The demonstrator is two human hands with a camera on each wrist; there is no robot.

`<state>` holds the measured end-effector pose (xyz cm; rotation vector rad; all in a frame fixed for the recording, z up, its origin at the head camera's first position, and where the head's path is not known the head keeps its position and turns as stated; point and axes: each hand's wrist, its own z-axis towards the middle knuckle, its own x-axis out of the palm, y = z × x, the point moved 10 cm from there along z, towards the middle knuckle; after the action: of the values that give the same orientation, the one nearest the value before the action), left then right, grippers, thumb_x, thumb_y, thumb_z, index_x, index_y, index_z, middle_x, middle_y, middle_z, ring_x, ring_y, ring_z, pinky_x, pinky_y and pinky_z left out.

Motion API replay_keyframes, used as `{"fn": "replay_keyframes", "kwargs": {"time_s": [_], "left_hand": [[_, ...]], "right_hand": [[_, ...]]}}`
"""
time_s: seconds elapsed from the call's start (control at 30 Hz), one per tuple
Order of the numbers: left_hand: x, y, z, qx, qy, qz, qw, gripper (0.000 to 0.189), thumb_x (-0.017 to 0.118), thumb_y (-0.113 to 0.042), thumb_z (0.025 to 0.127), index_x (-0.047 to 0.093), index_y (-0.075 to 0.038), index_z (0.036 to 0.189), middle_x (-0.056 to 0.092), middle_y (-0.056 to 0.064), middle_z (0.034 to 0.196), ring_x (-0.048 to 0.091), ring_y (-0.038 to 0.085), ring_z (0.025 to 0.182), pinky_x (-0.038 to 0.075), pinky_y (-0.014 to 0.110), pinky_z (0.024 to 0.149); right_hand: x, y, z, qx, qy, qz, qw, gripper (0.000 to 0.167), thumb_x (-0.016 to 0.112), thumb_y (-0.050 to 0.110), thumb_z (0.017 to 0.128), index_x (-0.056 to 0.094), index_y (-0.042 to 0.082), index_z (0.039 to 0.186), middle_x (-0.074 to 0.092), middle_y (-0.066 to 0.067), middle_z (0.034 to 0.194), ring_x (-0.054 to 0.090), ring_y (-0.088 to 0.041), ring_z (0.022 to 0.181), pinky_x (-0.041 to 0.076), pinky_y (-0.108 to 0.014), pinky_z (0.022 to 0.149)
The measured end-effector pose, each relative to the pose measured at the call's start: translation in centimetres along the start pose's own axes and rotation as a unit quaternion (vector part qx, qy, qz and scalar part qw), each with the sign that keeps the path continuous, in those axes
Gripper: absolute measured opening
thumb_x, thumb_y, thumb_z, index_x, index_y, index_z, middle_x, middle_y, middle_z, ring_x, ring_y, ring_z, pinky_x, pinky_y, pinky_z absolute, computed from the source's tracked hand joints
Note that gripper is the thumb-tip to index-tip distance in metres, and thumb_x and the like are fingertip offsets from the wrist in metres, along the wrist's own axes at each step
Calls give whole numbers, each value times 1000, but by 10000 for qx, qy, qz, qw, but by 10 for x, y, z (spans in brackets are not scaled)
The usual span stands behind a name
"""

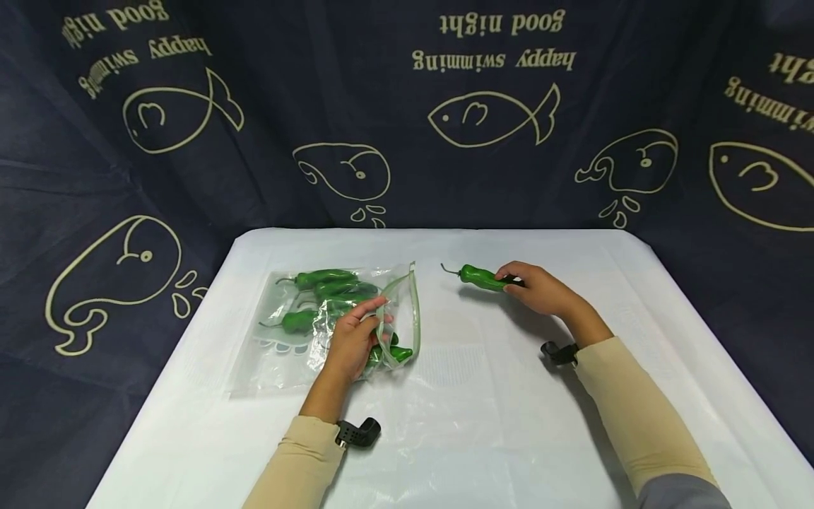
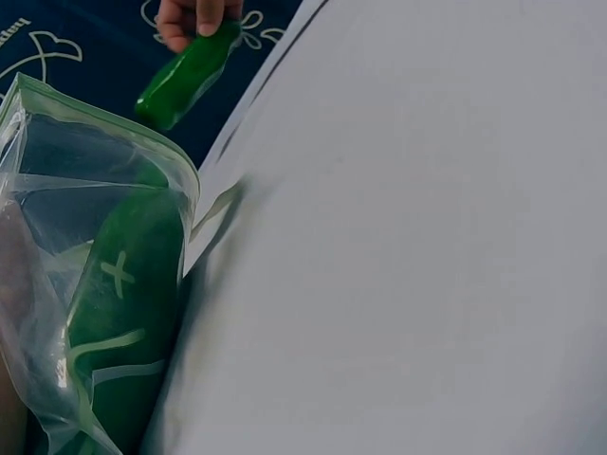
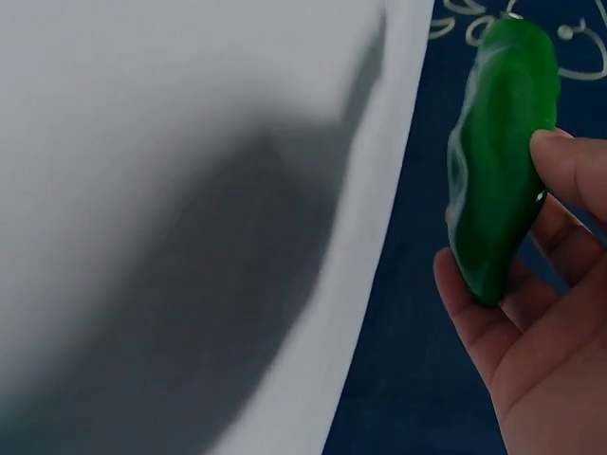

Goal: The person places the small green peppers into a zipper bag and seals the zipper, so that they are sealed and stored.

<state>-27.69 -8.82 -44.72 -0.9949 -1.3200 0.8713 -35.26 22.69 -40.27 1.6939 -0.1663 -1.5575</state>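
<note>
A clear zip bag (image 1: 267,375) with a pale green seal lies on the white table, several green peppers (image 1: 324,276) inside it. My left hand (image 1: 352,339) grips the bag near its mouth, which gapes toward the right. In the left wrist view the mouth of the bag (image 2: 104,118) stands open, with a pepper (image 2: 123,303) behind the film. Right of the bag, my right hand (image 1: 537,286) holds one green pepper (image 1: 480,277) by its lower end, its thin curved stem pointing left. The right wrist view shows thumb and fingers around that pepper (image 3: 503,152).
The white-covered table (image 1: 509,424) ends at a far edge in front of a dark blue curtain (image 1: 394,184) printed with fish and whales. Black wrist cameras sit on the left wrist (image 1: 359,433) and the right wrist (image 1: 559,352).
</note>
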Motion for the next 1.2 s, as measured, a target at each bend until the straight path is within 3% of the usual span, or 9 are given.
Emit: {"fn": "replay_keyframes", "kwargs": {"time_s": [0.37,0.77,1.2], "left_hand": [[0,1,-1,2,-27,-30,10000,41,46,9,97,52,9,138,47,12,146,64,12,93,54,20,60],[-1,-2,-1,61,12,-6,10000,43,45,8,97,46,13,139,44,14,148,65,12,94,55,21,61],[0,-1,0,65,41,19,10000,43,44,8,97,46,12,140,45,13,147,64,10,94,54,20,61]], "right_hand": [[31,40,-9,-326,621,-95,9975,25,58,3,97,63,12,119,62,-3,118,56,-21,107,48,-43,90],[61,93,-18,-1288,1073,-202,9856,24,59,3,98,63,14,118,61,3,120,57,-17,110,50,-41,91],[89,120,-15,-1787,1313,-247,9748,21,58,0,97,65,13,112,62,5,115,57,-13,106,51,-38,90]]}}
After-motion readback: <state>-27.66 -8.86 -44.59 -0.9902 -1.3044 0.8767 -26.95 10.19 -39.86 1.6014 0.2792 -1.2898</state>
